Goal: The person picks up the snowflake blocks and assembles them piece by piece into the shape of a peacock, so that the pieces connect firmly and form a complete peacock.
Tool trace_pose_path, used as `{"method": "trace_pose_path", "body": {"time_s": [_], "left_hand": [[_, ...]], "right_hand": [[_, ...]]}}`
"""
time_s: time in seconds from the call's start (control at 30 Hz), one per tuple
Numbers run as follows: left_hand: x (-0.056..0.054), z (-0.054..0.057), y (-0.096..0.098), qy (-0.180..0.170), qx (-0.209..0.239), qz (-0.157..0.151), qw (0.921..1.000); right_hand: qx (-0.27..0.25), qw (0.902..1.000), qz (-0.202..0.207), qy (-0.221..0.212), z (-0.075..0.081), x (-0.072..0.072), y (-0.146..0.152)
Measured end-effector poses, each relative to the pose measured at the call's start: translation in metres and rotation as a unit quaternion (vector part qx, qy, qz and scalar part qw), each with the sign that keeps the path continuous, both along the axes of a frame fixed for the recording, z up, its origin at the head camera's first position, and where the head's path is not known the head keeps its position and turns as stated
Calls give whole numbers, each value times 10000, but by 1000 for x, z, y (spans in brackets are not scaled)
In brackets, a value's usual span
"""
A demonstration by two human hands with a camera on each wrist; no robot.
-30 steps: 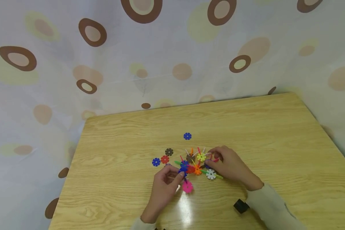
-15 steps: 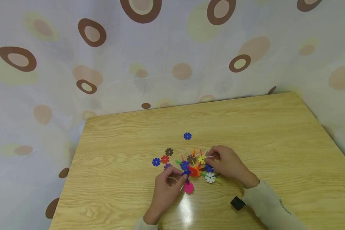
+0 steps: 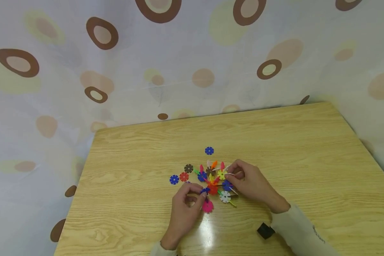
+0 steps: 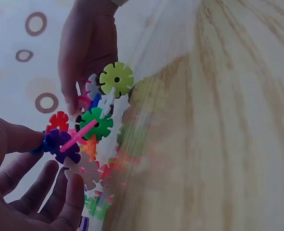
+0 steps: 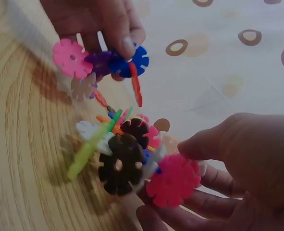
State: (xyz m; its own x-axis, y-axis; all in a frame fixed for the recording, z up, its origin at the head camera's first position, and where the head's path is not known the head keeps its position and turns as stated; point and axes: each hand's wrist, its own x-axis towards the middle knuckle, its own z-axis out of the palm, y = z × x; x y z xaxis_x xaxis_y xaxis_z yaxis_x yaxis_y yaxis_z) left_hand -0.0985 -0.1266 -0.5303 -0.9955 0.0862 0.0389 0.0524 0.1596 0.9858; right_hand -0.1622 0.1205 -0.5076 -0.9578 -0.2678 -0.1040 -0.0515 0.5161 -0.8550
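Observation:
Both hands hold one cluster of interlocked, notched plastic snowflake discs in many colours, low over the table. With thumb and fingers, my left hand (image 3: 185, 209) pinches a blue disc (image 5: 129, 62) on the cluster's left side. A pink disc (image 3: 207, 206) hangs beside it, toward the near side. At the opposite end, my right hand (image 3: 254, 185) grips the cluster; in the right wrist view its thumb and fingers are at another pink disc (image 5: 174, 180). Between the hands lie a red disc (image 3: 213, 189), a white disc (image 3: 225, 196) and a dark brown disc (image 5: 120, 165). Some joints are hidden.
Loose discs lie flat left of the cluster: a brown disc (image 3: 188, 168), a red one, a blue disc (image 3: 174, 179) and a partly covered purple one. Farther back is another blue disc (image 3: 209, 150). The wooden table (image 3: 140, 153) meets a patterned curtain (image 3: 131, 64) behind.
The cluster has turned, and its right part, with the white disc, has shifted left. My right hand has moved slightly left with it. My left hand keeps its pinch.

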Motion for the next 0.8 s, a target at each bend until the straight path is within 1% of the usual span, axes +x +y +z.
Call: {"method": "trace_pose_path", "body": {"time_s": [0.13,0.23,0.3,0.47,0.6,0.73,0.8], "left_hand": [[-1,-2,-3,-48,24,144,9999],[-1,-2,-5,-86,107,157,9998],[-2,-2,-5,-72,154,108,9998],[-6,0,-1,33,195,-168,9997],[-7,-1,4,-4,238,-237,9994],[-6,-3,7,-82,237,-160,9996],[-5,-4,8,-96,245,-123,9996]], "right_hand": [[-153,9999,23,62,4,3,0],[-205,9996,-54,184,11,8,0],[-281,9993,-109,226,16,11,0],[-287,9988,-226,316,24,17,-2],[-221,9980,-182,563,24,22,-6],[-206,9971,-161,716,23,26,-9],[-233,9970,-174,722,21,28,-10]]}}
